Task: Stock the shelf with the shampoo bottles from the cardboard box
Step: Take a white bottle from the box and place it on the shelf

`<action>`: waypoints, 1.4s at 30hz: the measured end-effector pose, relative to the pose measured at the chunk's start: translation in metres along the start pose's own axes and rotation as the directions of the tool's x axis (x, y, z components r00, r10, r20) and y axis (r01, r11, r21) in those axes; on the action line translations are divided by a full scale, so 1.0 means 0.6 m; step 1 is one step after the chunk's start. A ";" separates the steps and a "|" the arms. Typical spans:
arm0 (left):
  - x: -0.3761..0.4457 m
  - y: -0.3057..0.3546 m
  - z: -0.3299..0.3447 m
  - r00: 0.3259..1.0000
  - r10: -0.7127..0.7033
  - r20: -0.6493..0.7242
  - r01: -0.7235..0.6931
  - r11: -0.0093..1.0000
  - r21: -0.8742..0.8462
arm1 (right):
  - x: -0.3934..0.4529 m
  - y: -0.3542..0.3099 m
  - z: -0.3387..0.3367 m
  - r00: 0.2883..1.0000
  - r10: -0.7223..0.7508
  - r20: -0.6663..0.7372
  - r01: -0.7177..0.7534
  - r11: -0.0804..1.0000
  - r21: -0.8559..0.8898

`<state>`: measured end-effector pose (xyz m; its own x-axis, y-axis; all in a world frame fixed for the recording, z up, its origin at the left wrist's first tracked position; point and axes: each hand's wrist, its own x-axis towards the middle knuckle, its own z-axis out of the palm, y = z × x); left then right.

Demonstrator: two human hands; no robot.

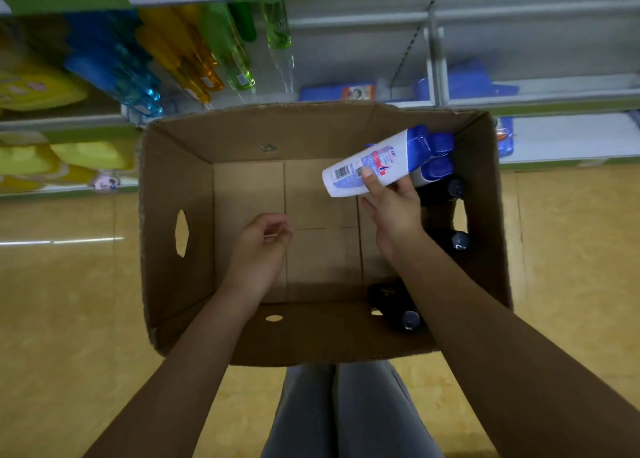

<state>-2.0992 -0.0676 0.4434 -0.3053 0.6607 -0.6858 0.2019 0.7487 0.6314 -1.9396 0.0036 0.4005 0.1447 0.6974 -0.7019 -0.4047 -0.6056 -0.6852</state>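
White-and-blue shampoo bottle held in right hand over cardboard box right half, long axis slanting cap-up toward shelf beyond; left hand loosely curled, seemingly empty.

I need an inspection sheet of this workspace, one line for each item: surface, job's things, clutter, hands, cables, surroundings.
Surface: tan tiled floor; the cardboard box stands open on it.
Job's things: white shampoo bottle with blue cap held above the box; more blue caps and dark bottles along the box's right side.
Clutter: nothing seen.
Hands: right hand grips the white bottle; left hand loosely curled over the box, holding nothing.
Cables: nothing seen.
Surroundings: shelf ahead, mostly bare at right; coloured bottles and yellow containers at left.
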 end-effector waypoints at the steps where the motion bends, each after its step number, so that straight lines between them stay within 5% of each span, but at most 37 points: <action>1: -0.007 0.011 -0.002 1.000 0.016 -0.005 -0.016 1.000 -0.003 | -0.015 -0.017 0.002 1.000 -0.014 0.028 0.014 1.000 -0.019; 10: -0.065 0.164 -0.049 0.975 0.222 -0.023 -0.223 0.962 -0.160 | -0.132 -0.195 0.036 0.923 -0.060 0.379 0.117 0.985 -0.129; 22: -0.195 0.334 -0.116 0.864 0.487 0.127 -0.417 0.835 -0.359 | -0.265 -0.387 0.089 0.786 -0.141 0.602 0.366 0.891 -0.268; 32: -0.267 0.371 -0.133 0.836 0.547 -0.042 -0.516 0.758 -0.400 | -0.346 -0.473 0.120 0.794 -0.234 0.561 0.477 0.812 -0.337; 39: -0.315 0.400 -0.117 0.572 0.769 -0.287 -0.803 0.595 -0.007 | -0.396 -0.521 0.160 0.796 -0.372 0.478 0.528 0.813 -0.246; 42: -0.323 0.416 -0.136 0.673 0.727 -0.134 -0.739 0.666 -0.102 | -0.412 -0.543 0.165 0.746 -0.414 0.522 0.592 0.771 -0.235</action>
<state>-2.0654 -0.0130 0.7636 -0.1836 0.9819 0.0459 0.2656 0.0045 0.9641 -1.9330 0.0663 0.8162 -0.1960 0.9708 -0.1384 -0.0137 -0.1438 -0.9895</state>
